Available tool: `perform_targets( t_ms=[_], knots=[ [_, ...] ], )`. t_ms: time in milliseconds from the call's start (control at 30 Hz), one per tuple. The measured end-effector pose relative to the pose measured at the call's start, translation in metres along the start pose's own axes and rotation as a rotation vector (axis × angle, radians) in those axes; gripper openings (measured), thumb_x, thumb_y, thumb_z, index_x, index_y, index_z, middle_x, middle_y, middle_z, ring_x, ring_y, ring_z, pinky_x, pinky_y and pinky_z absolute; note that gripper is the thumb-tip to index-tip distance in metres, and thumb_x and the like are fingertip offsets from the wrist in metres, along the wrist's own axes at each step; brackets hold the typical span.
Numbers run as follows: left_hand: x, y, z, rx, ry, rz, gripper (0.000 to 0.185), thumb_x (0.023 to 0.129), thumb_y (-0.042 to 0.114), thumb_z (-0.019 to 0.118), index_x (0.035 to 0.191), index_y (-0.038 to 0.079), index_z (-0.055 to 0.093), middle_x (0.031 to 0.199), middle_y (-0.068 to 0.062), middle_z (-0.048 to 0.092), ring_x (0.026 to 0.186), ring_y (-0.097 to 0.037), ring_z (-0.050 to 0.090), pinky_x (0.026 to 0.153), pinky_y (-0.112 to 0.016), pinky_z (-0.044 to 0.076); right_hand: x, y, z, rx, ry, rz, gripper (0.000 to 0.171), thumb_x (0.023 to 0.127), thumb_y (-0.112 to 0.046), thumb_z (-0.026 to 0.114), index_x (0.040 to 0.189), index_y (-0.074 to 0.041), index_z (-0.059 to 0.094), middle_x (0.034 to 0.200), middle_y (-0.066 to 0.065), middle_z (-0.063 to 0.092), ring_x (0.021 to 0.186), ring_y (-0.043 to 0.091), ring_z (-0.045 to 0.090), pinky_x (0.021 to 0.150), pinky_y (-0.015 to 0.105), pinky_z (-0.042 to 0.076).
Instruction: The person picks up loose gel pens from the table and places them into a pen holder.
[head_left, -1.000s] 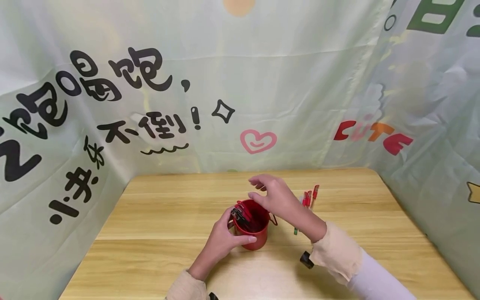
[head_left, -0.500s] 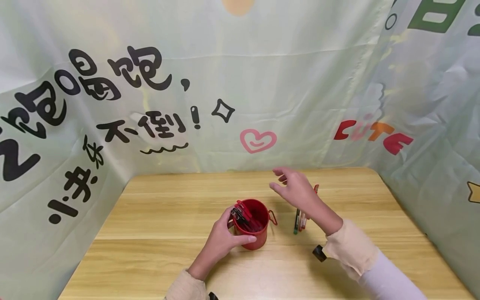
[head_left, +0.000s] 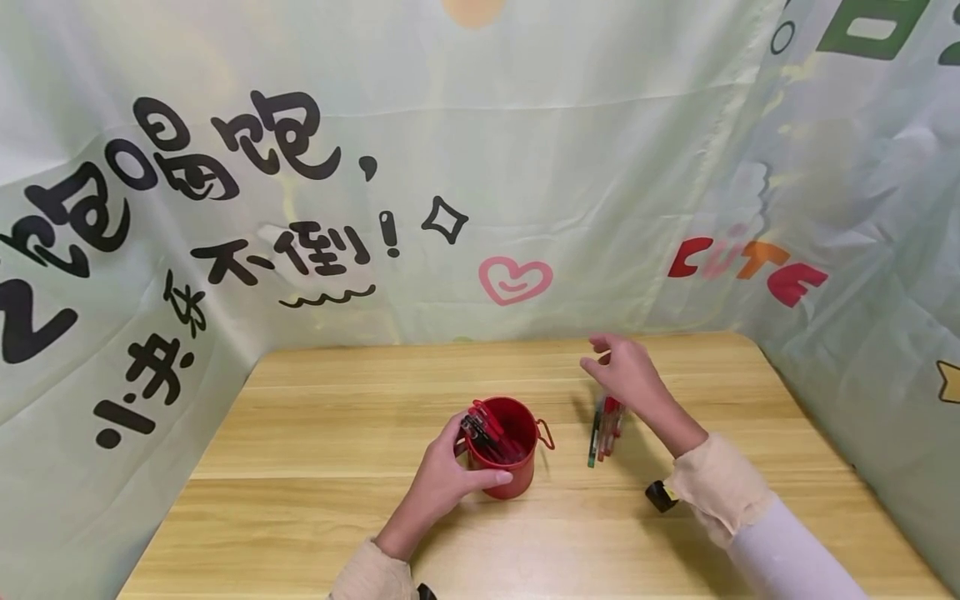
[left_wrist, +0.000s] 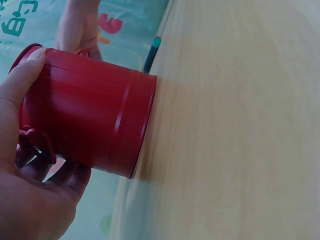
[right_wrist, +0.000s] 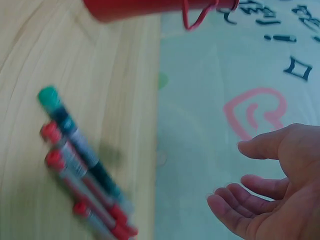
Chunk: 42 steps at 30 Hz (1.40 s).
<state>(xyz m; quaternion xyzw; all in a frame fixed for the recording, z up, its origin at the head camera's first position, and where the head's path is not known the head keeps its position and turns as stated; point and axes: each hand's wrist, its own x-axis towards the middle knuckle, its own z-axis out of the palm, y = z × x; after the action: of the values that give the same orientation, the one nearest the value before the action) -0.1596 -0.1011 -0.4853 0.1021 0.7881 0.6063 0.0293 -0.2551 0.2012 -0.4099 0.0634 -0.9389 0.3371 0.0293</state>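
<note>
The right hand (head_left: 628, 371) is the nearer to the loose pens (right_wrist: 95, 175), hanging above the desk (head_left: 315, 417) by their far end, thumb and fingers parted around nothing. The pens lie side by side, right of the cup (head_left: 513, 482), long axes running away from the person, green pen (head_left: 595, 439) nearest the cup. The left hand (head_left: 441, 477) grips the upright cup, other pens (head_left: 483, 427) leaning inside.

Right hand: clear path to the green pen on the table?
Likely yes. The right hand looks empty and hovers close by. The green pen lies outermost, on the side toward the red cup, which stands apart; only the red pens crowd its other side.
</note>
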Motion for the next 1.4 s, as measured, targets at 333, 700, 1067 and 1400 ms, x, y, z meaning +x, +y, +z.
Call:
perform_targets(
  t_ms=[333, 700, 1067, 1400],
  knots=[
    [0.0, -0.001, -0.001, 0.013, 0.0, 0.003, 0.09, 0.071, 0.035, 0.097, 0.148, 0.028, 0.051, 0.143, 0.002, 0.062, 0.137, -0.024, 0.057, 0.118, -0.05, 0.046, 0.011, 0.036, -0.006, -0.068, -0.029, 0.103, 0.056, 0.102, -0.026, 0.061, 0.143, 0.01, 0.05, 0.138, 0.034, 0.06, 0.12, 0.047, 0.063, 0.094, 0.056, 0.057],
    [-0.001, 0.0, 0.0, 0.012, 0.003, -0.015, 0.093, 0.071, 0.035, 0.097, 0.149, 0.026, 0.05, 0.144, 0.001, 0.062, 0.138, -0.024, 0.056, 0.118, -0.049, 0.046, 0.015, 0.064, -0.003, -0.093, -0.052, 0.171, 0.058, 0.098, -0.019, 0.057, 0.142, 0.018, 0.047, 0.122, 0.036, 0.065, 0.086, 0.035, 0.068, 0.069, 0.039, 0.054],
    [0.0, -0.001, 0.001, 0.013, 0.003, -0.015, 0.092, 0.07, 0.035, 0.097, 0.149, 0.027, 0.05, 0.144, 0.002, 0.062, 0.138, -0.023, 0.056, 0.118, -0.049, 0.046, 0.022, 0.079, -0.003, -0.111, -0.071, 0.244, 0.046, 0.092, -0.012, 0.062, 0.124, 0.021, 0.056, 0.058, 0.001, 0.049, 0.052, 0.013, 0.04, 0.057, 0.029, 0.04],
    [0.0, -0.002, 0.001, 0.02, 0.008, -0.013, 0.091, 0.07, 0.036, 0.097, 0.147, 0.028, 0.051, 0.142, 0.003, 0.063, 0.137, -0.022, 0.056, 0.117, -0.048, 0.047, 0.026, 0.082, 0.001, -0.153, -0.087, 0.252, 0.042, 0.09, -0.011, 0.067, 0.056, -0.017, 0.043, 0.051, -0.005, 0.034, 0.052, 0.012, 0.033, 0.051, 0.027, 0.034]
  ],
)
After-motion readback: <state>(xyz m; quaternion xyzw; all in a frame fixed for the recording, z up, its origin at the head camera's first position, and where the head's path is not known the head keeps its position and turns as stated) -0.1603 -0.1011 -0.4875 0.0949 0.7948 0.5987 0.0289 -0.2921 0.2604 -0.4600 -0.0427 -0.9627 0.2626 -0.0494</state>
